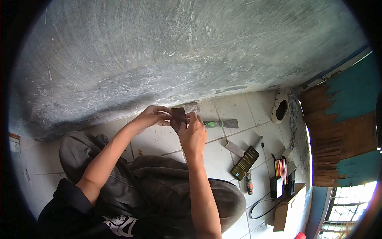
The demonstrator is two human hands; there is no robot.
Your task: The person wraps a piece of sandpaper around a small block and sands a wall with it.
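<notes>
A small dark brown sheet (178,116), like sandpaper, is held up between both hands in front of the grey wall's base. My left hand (153,117) pinches its left edge between thumb and fingers. On the other side my right hand (193,130) grips its right and lower edge, fingers bent. Just right of that hand, a scraper (230,124) with a green and grey handle lies on the tiles, its handle end partly hidden behind the fingers.
The scuffed grey wall (159,51) rises ahead. On the tiled floor to the right lie a phone (245,163), a pale block (234,148), a red-black tool (249,183), a clog (280,108) and a cardboard box (281,216). Crossed legs are below.
</notes>
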